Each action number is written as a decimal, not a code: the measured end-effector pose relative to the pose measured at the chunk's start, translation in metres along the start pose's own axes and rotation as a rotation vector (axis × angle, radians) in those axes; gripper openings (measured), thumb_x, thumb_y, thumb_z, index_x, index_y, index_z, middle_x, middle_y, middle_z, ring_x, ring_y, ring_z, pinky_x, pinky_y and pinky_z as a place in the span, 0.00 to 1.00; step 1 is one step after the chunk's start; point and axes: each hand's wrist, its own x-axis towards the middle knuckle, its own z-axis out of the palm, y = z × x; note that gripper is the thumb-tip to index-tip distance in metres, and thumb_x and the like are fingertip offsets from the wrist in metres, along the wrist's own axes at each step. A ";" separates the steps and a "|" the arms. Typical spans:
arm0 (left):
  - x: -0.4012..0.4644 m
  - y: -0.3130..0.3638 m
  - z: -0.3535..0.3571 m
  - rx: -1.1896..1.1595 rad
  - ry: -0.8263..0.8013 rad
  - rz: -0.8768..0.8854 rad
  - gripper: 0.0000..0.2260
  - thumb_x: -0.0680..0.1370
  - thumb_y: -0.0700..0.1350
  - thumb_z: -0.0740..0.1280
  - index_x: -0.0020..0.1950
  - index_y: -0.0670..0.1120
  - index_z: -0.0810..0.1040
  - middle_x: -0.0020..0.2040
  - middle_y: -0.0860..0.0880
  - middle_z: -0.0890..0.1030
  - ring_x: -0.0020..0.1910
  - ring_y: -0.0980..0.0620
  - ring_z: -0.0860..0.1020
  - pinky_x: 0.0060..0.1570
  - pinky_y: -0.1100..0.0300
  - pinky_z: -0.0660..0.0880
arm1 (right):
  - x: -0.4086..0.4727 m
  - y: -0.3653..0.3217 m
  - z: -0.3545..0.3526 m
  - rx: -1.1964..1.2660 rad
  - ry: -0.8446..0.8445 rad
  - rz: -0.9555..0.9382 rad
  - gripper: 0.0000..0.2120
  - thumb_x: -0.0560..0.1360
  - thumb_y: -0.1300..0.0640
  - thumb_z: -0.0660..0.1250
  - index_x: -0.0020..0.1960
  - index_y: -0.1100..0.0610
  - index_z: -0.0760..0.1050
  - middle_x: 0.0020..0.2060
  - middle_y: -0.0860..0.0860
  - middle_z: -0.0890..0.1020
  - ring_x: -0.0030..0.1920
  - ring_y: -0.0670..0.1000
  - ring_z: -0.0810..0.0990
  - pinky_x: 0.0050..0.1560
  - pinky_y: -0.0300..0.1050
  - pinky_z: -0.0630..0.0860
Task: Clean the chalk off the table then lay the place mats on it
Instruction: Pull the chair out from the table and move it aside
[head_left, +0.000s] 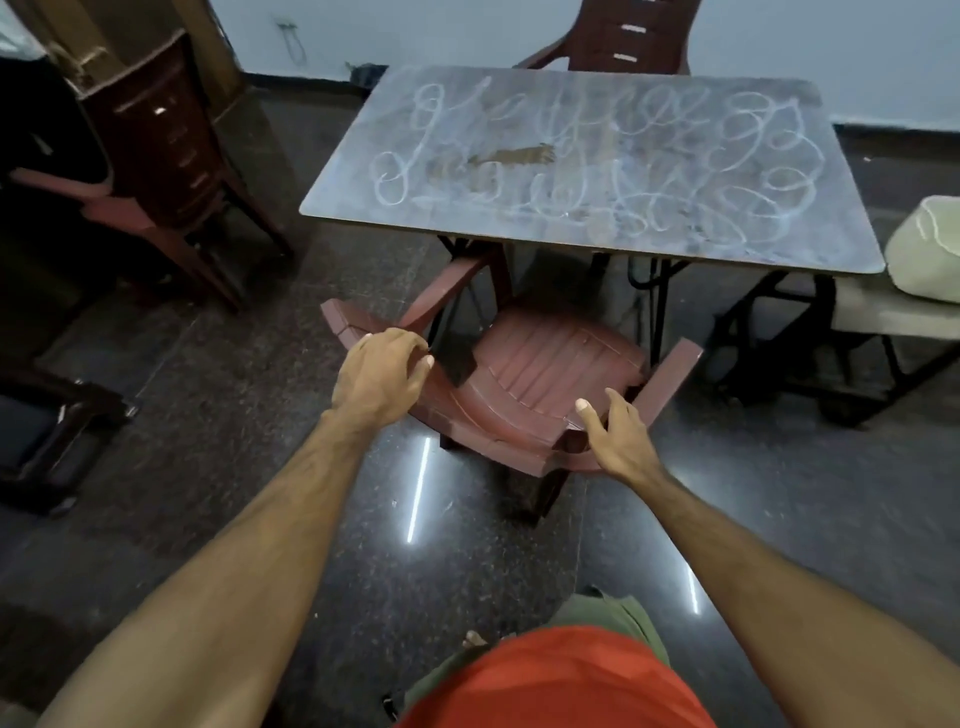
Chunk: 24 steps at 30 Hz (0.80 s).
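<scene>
The table (592, 171) stands straight ahead of us, its grey top covered from end to end with looping white chalk marks (587, 156); a brown worn patch (519, 155) shows near the middle. None of the chalk appears wiped, so we judge the cleaning step not yet begun.

Pushed in at the near edge of the table is a reddish plastic chair (535, 379), its seat partly under the top. Our left hand (382, 374) rests on the top of the chair's back with the fingers curled over the rim, gripping it. Our right hand (613, 436) lies on the other end of the back with thumb and fingers spread and fairly straight, touching rather than clasping.

We judge the step in hand to be clearing access to the table. The next move calls for a firm two-handed hold, then drawing the chair clear of the table legs across the glossy floor (363, 519).

We see no cloth, no duster and no place mats. A second chair (628, 36) behind the table is cut off at the top. A pale bundle (924, 249) on a bench at the right edge is cropped, and we cannot identify it. Stacked chairs (156, 150) stand at left in dim light.
</scene>
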 end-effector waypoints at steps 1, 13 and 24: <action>0.005 -0.003 -0.001 -0.003 -0.009 0.009 0.12 0.80 0.49 0.64 0.60 0.46 0.80 0.58 0.48 0.81 0.57 0.48 0.78 0.64 0.52 0.69 | -0.001 -0.001 0.004 0.014 0.001 0.024 0.36 0.81 0.38 0.55 0.79 0.60 0.53 0.78 0.59 0.59 0.77 0.59 0.59 0.75 0.59 0.60; 0.075 -0.057 0.007 0.134 -0.101 -0.029 0.14 0.78 0.54 0.64 0.55 0.47 0.81 0.55 0.47 0.81 0.56 0.46 0.78 0.62 0.50 0.70 | 0.026 -0.002 0.040 0.184 -0.036 0.390 0.36 0.79 0.37 0.60 0.75 0.62 0.61 0.72 0.60 0.68 0.70 0.60 0.70 0.70 0.54 0.68; 0.131 -0.089 0.007 0.249 -0.313 -0.101 0.18 0.79 0.56 0.63 0.61 0.46 0.77 0.59 0.44 0.79 0.58 0.42 0.78 0.62 0.48 0.70 | 0.048 0.024 0.079 0.336 -0.051 0.582 0.47 0.65 0.27 0.63 0.73 0.59 0.67 0.69 0.57 0.74 0.66 0.60 0.75 0.66 0.59 0.73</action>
